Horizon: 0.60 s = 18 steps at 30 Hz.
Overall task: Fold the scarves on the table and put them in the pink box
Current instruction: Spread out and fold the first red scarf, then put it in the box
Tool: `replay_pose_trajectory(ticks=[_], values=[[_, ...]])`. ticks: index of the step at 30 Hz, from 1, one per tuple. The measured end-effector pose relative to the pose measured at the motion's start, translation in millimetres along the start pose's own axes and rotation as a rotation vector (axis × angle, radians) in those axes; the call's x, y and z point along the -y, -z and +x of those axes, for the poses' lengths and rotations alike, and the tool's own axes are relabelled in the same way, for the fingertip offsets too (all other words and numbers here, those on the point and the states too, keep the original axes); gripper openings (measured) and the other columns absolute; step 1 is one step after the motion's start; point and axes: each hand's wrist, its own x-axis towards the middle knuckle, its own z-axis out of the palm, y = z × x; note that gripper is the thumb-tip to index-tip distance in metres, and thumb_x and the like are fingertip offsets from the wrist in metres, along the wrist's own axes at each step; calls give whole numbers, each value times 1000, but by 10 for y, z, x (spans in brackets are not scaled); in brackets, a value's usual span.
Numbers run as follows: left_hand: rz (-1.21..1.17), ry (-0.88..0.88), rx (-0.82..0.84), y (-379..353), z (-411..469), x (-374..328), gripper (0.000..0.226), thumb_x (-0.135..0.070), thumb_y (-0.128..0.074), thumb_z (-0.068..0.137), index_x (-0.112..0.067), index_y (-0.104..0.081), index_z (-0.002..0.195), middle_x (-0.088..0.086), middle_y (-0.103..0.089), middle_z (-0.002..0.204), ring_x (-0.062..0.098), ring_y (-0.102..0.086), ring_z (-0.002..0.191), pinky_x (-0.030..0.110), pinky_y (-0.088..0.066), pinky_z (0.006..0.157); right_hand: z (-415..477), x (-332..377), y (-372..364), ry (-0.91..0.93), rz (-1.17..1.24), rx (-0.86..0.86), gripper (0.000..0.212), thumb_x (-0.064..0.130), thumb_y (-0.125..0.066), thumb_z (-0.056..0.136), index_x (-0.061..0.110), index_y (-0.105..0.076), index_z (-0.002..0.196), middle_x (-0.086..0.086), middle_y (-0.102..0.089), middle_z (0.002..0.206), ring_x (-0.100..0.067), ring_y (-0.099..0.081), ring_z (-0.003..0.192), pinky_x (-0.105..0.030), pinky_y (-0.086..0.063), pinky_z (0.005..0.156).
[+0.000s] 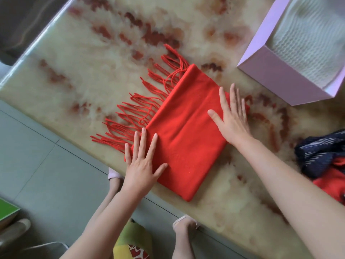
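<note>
The fold is in its finishing stage. A red tasselled scarf (186,143) lies as a flat oblong by the near edge of the cream and rust marbled table (93,62), its twisted tassels (141,109) fanned out toward the table's left end. The left hand (141,165) lies on the scarf's tasselled end with fingers straight and spread. The right hand (231,120) lies the same way on the opposite, folded end. Neither hand has a grip on anything (both are released, palms pressing the cloth flat).

The pale pink cardboard box (280,79) stands open toward the far right corner, well apart from the scarf, with white ribbed fabric (306,34) already inside. A dark blue striped scarf (317,152) lies bunched over a red cloth (332,182) at the right edge, unfolded.

Judging by the box's opening, the oblong likely wants one more fold, tassels tucked inward. That calls for a grip under one end with both hands, carrying it over the other, then lifting the bundle from beneath so the layers do not slide apart on the way to the box.
</note>
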Motion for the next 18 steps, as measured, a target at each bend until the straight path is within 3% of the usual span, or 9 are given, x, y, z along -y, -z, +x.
replay_pose_trajectory(ticks=[6,10,12,15,18], values=[[29,-53,26,22,17,121,86,-61,-43,76,-34,-11,151,0,5,160,20,8,147,43,1,116,-1003,117,-522,-32,39,127,85,75,-8,82,27,12,149,-2,22,156,-16,23,143,-37,5,118],[-26,-60,-13,56,46,116,86,-52,-61,75,-34,-21,149,4,-8,159,22,-4,146,42,-6,115,-1028,138,-710,-86,86,84,81,71,-17,83,30,14,147,1,26,154,-18,25,142,-39,2,117],[-126,-43,-108,138,73,109,80,-36,-72,74,-27,-37,144,11,-24,153,29,-24,139,42,-20,110,-1025,217,-684,-114,196,23,81,64,-32,88,27,4,150,-5,20,157,-23,16,145,-36,1,116],[-310,81,-219,386,147,120,66,-19,-75,76,-19,-48,136,13,-39,135,29,-38,122,32,-26,105,-1242,375,-649,-338,607,-178,78,32,-66,87,21,-21,150,-10,-10,155,-25,-12,143,-34,-12,116],[-427,237,-173,541,224,261,60,-24,-75,78,-17,-45,130,9,-51,121,24,-46,117,34,-35,106,-1609,587,-656,-670,881,-279,71,18,-72,82,18,-31,139,-4,-42,126,-26,-46,113,-39,-39,100]])
